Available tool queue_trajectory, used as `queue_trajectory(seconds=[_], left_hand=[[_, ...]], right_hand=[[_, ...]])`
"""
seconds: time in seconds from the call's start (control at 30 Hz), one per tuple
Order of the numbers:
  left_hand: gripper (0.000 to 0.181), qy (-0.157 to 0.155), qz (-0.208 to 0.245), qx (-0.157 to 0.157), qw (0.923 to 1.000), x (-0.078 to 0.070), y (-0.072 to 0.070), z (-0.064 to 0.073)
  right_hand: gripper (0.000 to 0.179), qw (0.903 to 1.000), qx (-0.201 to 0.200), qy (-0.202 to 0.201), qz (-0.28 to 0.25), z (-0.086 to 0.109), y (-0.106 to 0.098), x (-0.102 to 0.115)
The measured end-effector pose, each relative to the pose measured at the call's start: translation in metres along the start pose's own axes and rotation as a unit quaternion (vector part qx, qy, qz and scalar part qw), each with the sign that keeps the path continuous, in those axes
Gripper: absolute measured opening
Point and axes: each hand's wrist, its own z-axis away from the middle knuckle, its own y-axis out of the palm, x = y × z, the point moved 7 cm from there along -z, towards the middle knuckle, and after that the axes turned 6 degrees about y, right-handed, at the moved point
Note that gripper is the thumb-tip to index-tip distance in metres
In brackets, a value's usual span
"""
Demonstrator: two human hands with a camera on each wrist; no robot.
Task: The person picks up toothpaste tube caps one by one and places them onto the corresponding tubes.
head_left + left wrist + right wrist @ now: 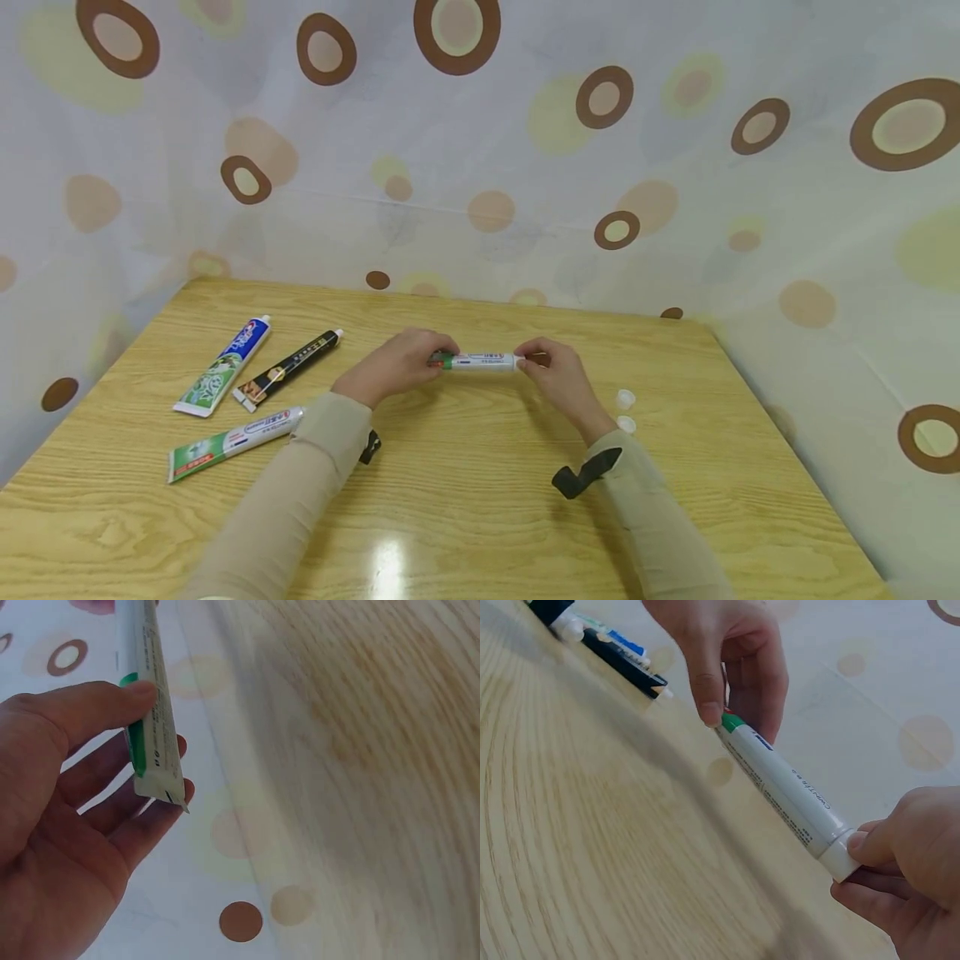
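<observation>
A white and green toothpaste tube point(483, 362) is held level between both hands above the wooden table. My left hand point(401, 364) grips it near its flat crimped end, with the thumb on one side and fingers behind it in the left wrist view. At the other end, my right hand point(558, 379) pinches the white cap point(838, 859) between thumb and fingers. In the right wrist view the cap sits on the end of the tube.
On the left of the table point(465, 500) lie a blue and green toothpaste tube point(225, 367), a black one point(288, 369) and another white and green one point(232, 443), partly behind the left sleeve. Two small white caps point(626, 399) rest beside the right forearm. A patterned sheet hangs behind.
</observation>
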Motion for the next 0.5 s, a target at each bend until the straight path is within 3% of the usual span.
queue_trajectory(seconds=[0.5], left_hand=[[0.027, -0.056, 0.028, 0.004, 0.9980, 0.012, 0.015, -0.008]], right_hand=[[0.020, 0.9985, 0.010, 0.035, 0.040, -0.006, 0.014, -0.009]])
